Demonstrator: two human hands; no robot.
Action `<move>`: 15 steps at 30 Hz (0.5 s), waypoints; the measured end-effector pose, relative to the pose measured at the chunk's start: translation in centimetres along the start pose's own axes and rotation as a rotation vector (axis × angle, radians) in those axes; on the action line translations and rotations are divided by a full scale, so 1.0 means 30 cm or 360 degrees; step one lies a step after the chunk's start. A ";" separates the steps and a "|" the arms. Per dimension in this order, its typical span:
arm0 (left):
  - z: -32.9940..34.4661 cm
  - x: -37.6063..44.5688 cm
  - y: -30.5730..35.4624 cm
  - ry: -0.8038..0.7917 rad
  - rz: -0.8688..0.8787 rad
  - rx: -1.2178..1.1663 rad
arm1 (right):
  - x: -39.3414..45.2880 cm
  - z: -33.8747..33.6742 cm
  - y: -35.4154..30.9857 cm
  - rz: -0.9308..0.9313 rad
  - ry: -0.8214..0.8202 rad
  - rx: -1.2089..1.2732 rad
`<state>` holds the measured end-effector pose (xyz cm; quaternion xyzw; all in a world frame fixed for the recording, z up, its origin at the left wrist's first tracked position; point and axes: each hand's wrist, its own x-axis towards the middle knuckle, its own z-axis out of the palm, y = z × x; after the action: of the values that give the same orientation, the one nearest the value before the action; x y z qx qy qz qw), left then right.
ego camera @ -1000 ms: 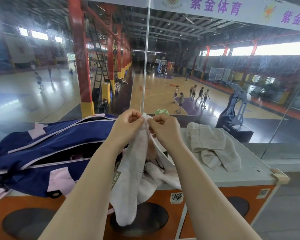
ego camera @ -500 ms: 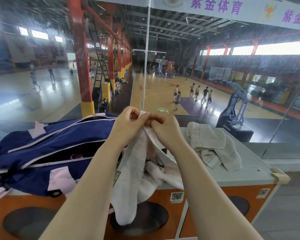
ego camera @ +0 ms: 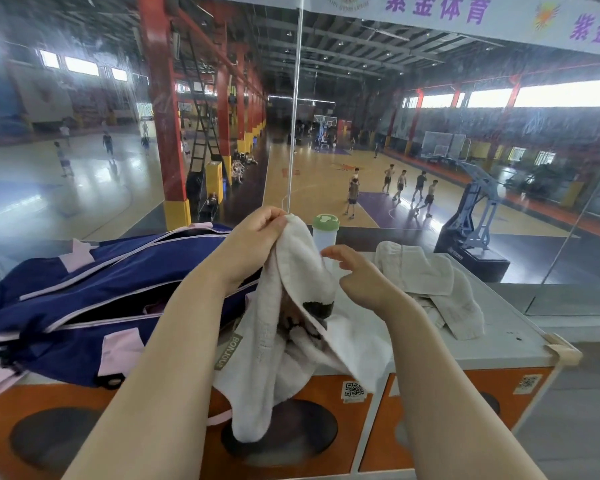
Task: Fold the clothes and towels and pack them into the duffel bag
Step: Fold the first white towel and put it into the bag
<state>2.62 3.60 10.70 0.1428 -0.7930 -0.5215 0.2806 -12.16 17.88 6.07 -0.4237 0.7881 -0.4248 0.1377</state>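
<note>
Head view puts my left hand point(ego camera: 257, 237) at frame centre, fingers pinched shut on the top edge of a white towel point(ego camera: 291, 323), which hangs down over the front of the orange cabinet point(ego camera: 430, 393). My right hand point(ego camera: 361, 277) sits just right of the towel with fingers loosely spread, gripping nothing; I cannot tell whether its fingertips brush the cloth. At left centre the navy duffel bag point(ego camera: 84, 299) with pink trim lies on the cabinet top, its zip open. At right centre a crumpled beige garment point(ego camera: 430, 282) rests on the grey top. A green-lidded bottle point(ego camera: 325, 230) stands behind the towel.
</note>
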 end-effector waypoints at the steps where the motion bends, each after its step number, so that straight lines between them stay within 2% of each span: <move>1: -0.009 -0.005 0.016 0.0021 -0.0009 -0.0070 | 0.002 0.001 0.008 -0.0048 -0.0023 -0.0032; 3: -0.025 -0.014 0.048 0.0103 0.0013 -0.0130 | 0.013 0.007 0.021 -0.0121 -0.0086 -0.0127; 6: -0.032 -0.028 0.076 0.0217 0.0089 -0.0021 | 0.029 0.027 0.026 -0.0073 -0.0248 -0.0239; 10: -0.025 -0.033 0.086 0.0236 0.0077 -0.0091 | 0.014 0.067 0.005 -0.0179 -0.0342 -0.0078; 15: -0.046 -0.042 0.096 0.0170 0.0165 -0.0014 | 0.006 0.092 -0.020 -0.0266 -0.0290 0.0081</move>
<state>4.64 4.43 13.35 0.1279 -0.7810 -0.5012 0.3500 -10.35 16.04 4.91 -0.5210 0.7232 -0.4144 0.1836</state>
